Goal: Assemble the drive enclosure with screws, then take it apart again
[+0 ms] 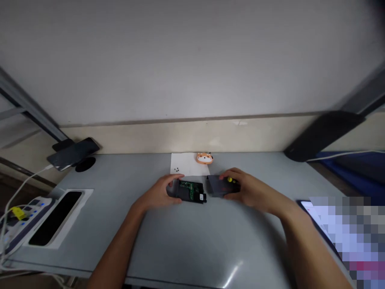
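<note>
My left hand (164,191) is closed around the left end of a flat black device casing (189,194), thumb on the near edge and fingers on the far edge. A green circuit board (188,186) shows in the open casing, with a small white label near its right end. Just to the right, my right hand (240,184) grips a dark grey cover (217,186) by its right end, a small gap from the casing. A small yellow-tipped object (230,180) shows at the right fingers; its kind is unclear.
Behind the hands lies white paper (189,160) with several tiny dark screws (176,169) and an orange animal-faced case (204,158). At left are a phone on a stand (73,153), another phone (57,218) and a power strip (25,218). A black cylinder (321,136) leans at the right; a tablet-like screen (319,218) lies nearer.
</note>
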{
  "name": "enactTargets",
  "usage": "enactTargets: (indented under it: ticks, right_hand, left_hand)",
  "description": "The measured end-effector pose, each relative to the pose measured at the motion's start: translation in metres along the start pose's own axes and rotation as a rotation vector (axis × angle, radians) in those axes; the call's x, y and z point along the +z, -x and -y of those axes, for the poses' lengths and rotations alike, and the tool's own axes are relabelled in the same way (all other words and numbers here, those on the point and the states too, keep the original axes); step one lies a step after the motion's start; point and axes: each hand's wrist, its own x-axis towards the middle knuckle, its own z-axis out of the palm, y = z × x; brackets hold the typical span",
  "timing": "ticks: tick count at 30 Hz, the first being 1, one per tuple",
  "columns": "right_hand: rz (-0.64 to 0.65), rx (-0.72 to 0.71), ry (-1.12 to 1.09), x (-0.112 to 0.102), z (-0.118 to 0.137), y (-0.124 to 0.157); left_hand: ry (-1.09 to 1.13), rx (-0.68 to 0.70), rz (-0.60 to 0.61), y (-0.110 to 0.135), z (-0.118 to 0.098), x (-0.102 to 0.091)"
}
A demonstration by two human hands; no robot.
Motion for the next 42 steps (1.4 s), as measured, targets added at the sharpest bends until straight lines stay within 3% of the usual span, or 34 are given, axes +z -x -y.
enactTargets:
  ticks: [5, 17, 25, 33, 36, 40, 42]
  right_hand:
    - [-0.01, 0.074, -0.004, -0.007, 0.007, 0.0]
    - [0.09, 0.007, 0.097, 0.022, 0.045, -0.005]
    - [0.039, -0.083, 0.176, 0.04, 0.053, -0.011]
    - [-0.011, -0.202, 0.073, 0.054, 0.069, -0.018]
    - [-0.166, -0.212, -0.023, 0.046, 0.074, -0.017]
    - [-0.603, -0.202, -0.113, 0.033, 0.077, -0.015]
    - [-0.809, -0.119, -0.163, 0.028, 0.075, -0.015]
  left_hand:
    - [-0.027, -0.019, -0.012, -0.001, -0.002, 0.004]
    - [-0.125, -0.023, -0.057, -0.001, -0.014, 0.009]
    - [-0.107, 0.064, -0.086, -0.005, -0.011, 0.017]
    - [-0.104, 0.131, -0.043, -0.008, -0.011, 0.021]
    - [-0.145, 0.159, -0.05, -0.007, -0.013, 0.023]
    - [-0.129, 0.151, -0.061, -0.004, -0.018, 0.024]
    - [-0.085, 0.118, -0.053, -0.003, -0.02, 0.022]
